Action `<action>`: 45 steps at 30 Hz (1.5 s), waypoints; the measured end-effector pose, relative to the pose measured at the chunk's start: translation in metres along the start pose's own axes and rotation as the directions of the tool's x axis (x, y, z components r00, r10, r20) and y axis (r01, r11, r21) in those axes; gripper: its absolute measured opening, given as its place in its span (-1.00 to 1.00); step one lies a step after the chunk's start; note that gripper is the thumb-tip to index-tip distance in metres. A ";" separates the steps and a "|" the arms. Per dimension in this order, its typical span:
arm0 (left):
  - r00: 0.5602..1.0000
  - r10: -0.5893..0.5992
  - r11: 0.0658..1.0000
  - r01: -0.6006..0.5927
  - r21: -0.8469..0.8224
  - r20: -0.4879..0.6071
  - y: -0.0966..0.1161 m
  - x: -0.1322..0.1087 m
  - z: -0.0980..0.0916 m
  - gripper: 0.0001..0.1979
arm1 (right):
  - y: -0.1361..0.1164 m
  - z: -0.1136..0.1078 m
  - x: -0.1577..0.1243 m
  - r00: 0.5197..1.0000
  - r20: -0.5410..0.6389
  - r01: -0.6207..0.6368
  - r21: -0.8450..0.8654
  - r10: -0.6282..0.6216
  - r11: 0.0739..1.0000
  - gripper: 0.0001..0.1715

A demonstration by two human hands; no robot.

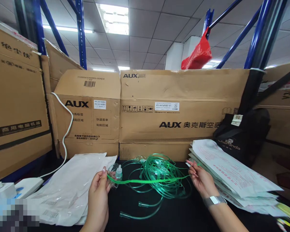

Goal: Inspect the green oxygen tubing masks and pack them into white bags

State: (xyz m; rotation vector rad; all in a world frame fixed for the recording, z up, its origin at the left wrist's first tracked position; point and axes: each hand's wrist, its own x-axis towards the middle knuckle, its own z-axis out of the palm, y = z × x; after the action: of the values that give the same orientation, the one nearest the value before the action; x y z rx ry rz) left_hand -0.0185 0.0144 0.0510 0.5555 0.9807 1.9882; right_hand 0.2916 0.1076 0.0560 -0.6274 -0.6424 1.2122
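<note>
My left hand (98,191) pinches the edge of a small clear oxygen mask (112,176) where a green elastic strap (145,181) joins it. A pale nozzle-like connector (119,170) stands up from the mask. The strap runs taut and nearly level to my right hand (201,176), whose closed fingers grip its other end. Behind the strap lies a loose coil of clear green tubing (157,164) on the black table. Two flared tube ends (125,215) point left in front of the coil. Part of the mask is hidden by my left fingers.
White plastic packets (70,180) lie on the left beside a power strip (26,188). A stack of printed pouches (232,170) sits at right, before a black bag (241,138). Cardboard boxes (145,129) wall off the back. Blue rack posts (81,35) rise behind.
</note>
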 end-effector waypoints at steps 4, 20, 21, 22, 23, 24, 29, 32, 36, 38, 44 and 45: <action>0.991 -0.104 0.994 0.102 0.030 0.086 -0.006 -0.004 0.003 -0.77 | 0.016 0.030 -0.025 0.983 0.139 -0.110 -0.086 0.121 0.990 -0.86; 0.878 -0.331 0.931 0.243 0.274 0.346 -0.041 -0.031 0.012 -0.66 | 0.069 0.066 -0.102 0.595 0.552 -0.327 -0.497 0.584 0.804 -0.76; 0.879 -0.320 0.933 0.227 0.279 0.355 -0.042 -0.032 0.012 -0.66 | 0.068 0.066 -0.102 0.598 0.538 -0.304 -0.533 0.594 0.789 -0.76; 0.881 -0.301 0.938 0.205 0.278 0.365 -0.044 -0.033 0.013 -0.66 | 0.068 0.066 -0.101 0.606 0.521 -0.270 -0.577 0.602 0.771 -0.74; 0.884 -0.278 0.944 0.180 0.275 0.375 -0.045 -0.033 0.012 -0.65 | 0.068 0.067 -0.101 0.615 0.503 -0.223 -0.627 0.607 0.746 -0.73; 0.884 -0.259 0.949 0.157 0.275 0.389 -0.046 -0.033 0.012 -0.65 | 0.067 0.068 -0.102 0.625 0.489 -0.167 -0.677 0.609 0.716 -0.71; 0.866 -0.253 0.932 0.100 0.347 0.432 -0.048 -0.029 0.008 -0.66 | 0.067 0.068 -0.104 0.628 0.473 0.018 -0.803 0.618 0.596 -0.64; 0.854 -0.295 0.906 0.108 0.410 0.429 -0.045 -0.027 0.008 -0.67 | 0.067 0.065 -0.104 0.623 0.483 0.058 -0.813 0.616 0.579 -0.62; 0.857 -0.296 0.898 0.099 0.429 0.422 -0.039 -0.028 0.010 -0.69 | 0.066 0.063 -0.102 0.612 0.491 0.087 -0.821 0.620 0.564 -0.62; 0.868 -0.284 0.891 0.082 0.446 0.408 -0.035 -0.027 0.010 -0.70 | 0.064 0.064 -0.103 0.607 0.489 0.074 -0.820 0.626 0.568 -0.62; 0.879 -0.271 0.880 0.060 0.472 0.393 -0.024 -0.016 0.011 -0.68 | 0.061 0.068 -0.105 0.620 0.477 0.038 -0.811 0.623 0.584 -0.61; 0.860 -0.291 0.883 0.073 0.464 0.418 -0.023 -0.015 0.011 -0.67 | 0.062 0.068 -0.105 0.626 0.478 0.045 -0.811 0.616 0.583 -0.61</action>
State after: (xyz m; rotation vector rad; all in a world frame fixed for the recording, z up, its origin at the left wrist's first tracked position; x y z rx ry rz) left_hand 0.0089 0.0149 0.0384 1.0976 1.1097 1.3505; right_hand 0.1788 0.0267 0.0440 -1.0049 -1.9068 1.5234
